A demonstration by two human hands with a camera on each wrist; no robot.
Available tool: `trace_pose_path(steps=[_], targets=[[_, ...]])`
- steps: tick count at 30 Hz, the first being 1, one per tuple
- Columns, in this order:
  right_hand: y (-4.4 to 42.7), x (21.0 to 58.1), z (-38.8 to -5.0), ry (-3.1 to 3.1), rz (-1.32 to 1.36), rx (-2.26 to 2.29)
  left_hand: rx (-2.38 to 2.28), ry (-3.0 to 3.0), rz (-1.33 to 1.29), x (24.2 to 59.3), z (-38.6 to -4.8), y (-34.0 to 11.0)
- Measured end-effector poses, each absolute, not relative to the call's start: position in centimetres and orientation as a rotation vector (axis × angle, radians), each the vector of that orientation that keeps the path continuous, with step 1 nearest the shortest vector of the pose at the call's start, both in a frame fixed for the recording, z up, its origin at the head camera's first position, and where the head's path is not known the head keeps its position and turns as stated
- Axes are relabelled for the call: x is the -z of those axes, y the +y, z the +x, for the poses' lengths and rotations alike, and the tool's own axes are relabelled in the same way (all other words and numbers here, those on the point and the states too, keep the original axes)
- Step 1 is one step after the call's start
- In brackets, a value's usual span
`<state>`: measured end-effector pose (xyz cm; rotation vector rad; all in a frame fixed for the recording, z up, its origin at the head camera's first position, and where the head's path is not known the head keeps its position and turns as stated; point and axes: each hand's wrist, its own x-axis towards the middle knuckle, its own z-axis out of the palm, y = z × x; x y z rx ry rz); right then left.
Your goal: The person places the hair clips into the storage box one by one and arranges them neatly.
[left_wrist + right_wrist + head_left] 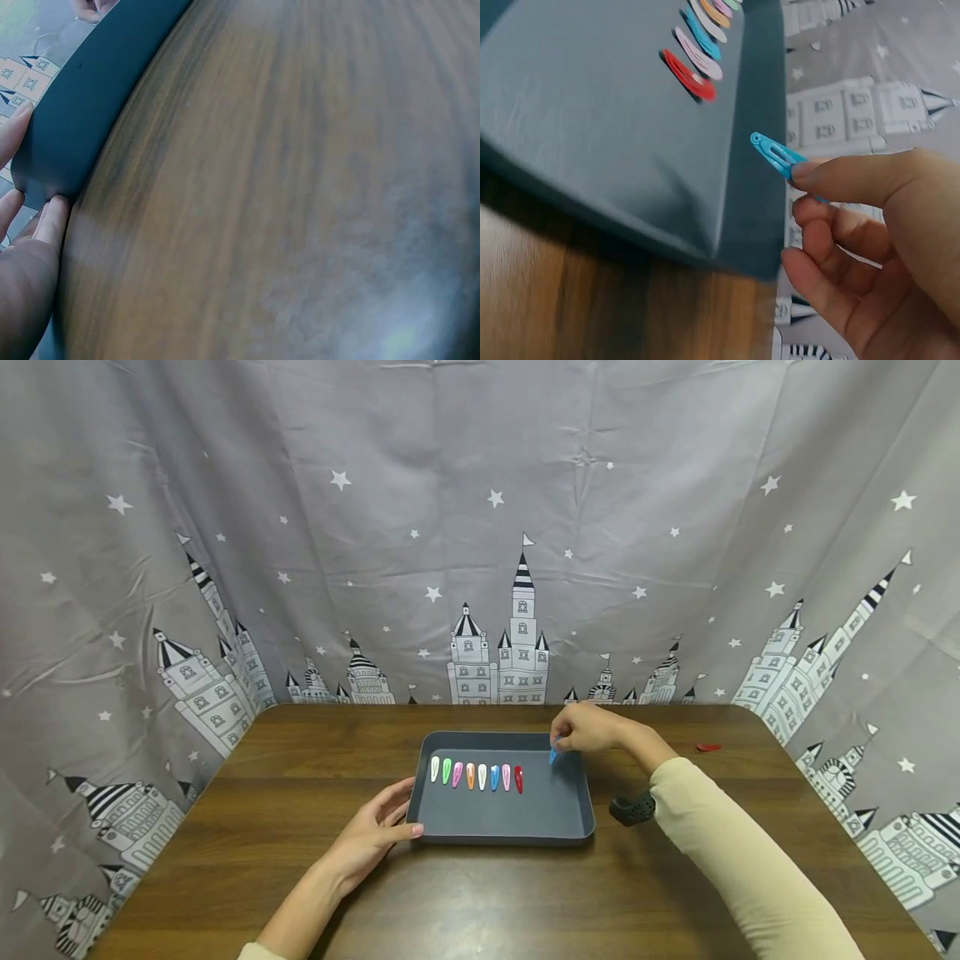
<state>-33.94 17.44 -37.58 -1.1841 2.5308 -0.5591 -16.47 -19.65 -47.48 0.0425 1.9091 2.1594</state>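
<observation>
Between thumb and fingertips, my right hand (588, 727) pinches a light-blue snap hair clip (776, 155), held just above the right part of a dark grey tray (498, 814). My left hand (371, 828) holds the tray at its front left corner, the thumb at the rim and the other fingers along the outer left side. Inside the tray several snap hair clips lie in a row, from a white clip (435, 768) at the left to a red clip (688, 76) at the right. Green, pink, orange and blue clips lie between them.
The tray stands on a brown wooden table (480, 902). Another red hair clip (708, 747) lies on the table, right of the tray. A black band (632, 810) is on my right wrist. Behind the table hangs a grey curtain (420, 527) printed with castles and stars.
</observation>
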Motion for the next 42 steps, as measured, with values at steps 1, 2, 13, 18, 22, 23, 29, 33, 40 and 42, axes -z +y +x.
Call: trace_pose_path(steps=[1,2,13,18,22,23,29,33,40,42], targets=[[17.0,37.7,-33.9,2.519,-1.191,0.542,-2.159,1.908,0.043,47.5,-16.5,-19.7],[16.6,37.9,-33.9,2.505,-1.192,0.521,-2.157,1.907,0.042,47.5,-16.5,-19.7],[13.0,39.2,-33.7,2.401,-1.116,0.333,-2.158,1.907,0.033,47.2,-16.6,-19.7],[12.6,40.1,-33.9,2.438,-1.113,0.324,-2.159,1.907,0.024,47.2,-16.6,-19.7],[12.4,40.6,-33.9,2.469,-1.109,0.349,-2.157,1.908,0.031,47.2,-16.6,-19.7],[12.4,40.8,-33.9,2.475,-1.104,0.360,-2.157,1.909,0.033,47.2,-16.5,-19.7],[12.4,41.3,-33.8,2.495,-1.078,0.411,-2.166,1.904,0.025,47.3,-16.5,-19.7],[12.4,41.4,-33.7,2.486,-1.087,0.442,-2.168,1.905,0.022,47.3,-16.4,-19.6],[12.7,41.4,-33.7,2.489,-1.095,0.453,-2.157,1.912,0.030,47.3,-16.3,-19.6],[12.9,41.3,-33.7,2.491,-1.089,0.467,-2.159,1.912,0.028,47.4,-16.3,-19.6]])
